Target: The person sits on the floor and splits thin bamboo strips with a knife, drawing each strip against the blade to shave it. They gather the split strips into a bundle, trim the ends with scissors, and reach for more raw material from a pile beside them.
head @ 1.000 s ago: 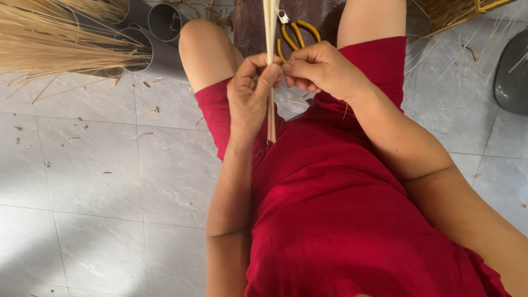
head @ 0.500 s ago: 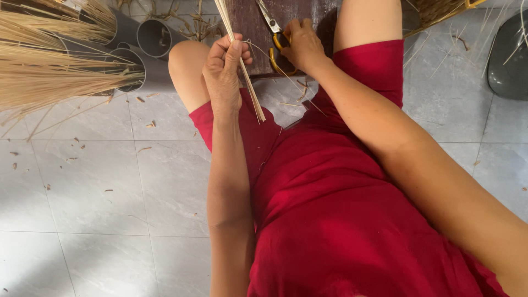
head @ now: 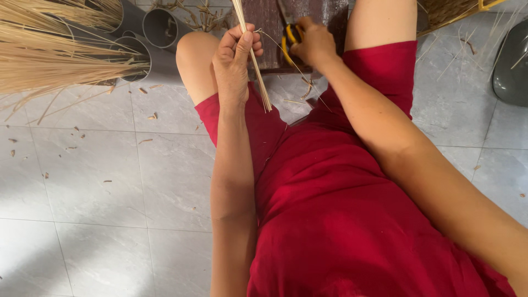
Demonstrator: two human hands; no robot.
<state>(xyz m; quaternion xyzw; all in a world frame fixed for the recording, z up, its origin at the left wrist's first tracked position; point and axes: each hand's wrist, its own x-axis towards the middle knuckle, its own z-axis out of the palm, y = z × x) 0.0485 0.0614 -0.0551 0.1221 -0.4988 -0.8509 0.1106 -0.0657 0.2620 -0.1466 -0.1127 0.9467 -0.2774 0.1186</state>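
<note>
My left hand [head: 235, 58] is closed around a thin bundle of pale straw sticks [head: 258, 82] that runs from the top edge down past my palm toward my red-clothed lap. My right hand [head: 314, 43] reaches forward and grips yellow-handled pliers [head: 288, 34] lying on a dark wooden board [head: 264, 33] between my knees. A fine thread or wire [head: 286, 55] trails from the left hand toward the right. The pliers' jaws point to the top edge.
A large sheaf of straw [head: 55, 55] fans out at the upper left beside grey pipe sections [head: 159, 27]. A woven basket edge [head: 451, 11] shows at the top right, a dark grey object [head: 511, 71] at the far right. Straw scraps litter the grey tiles [head: 110, 165].
Both hands were together over my lap on the sticks. The left hand has lifted the bundle forward, and the right hand has let go of it and taken hold of the pliers.
</note>
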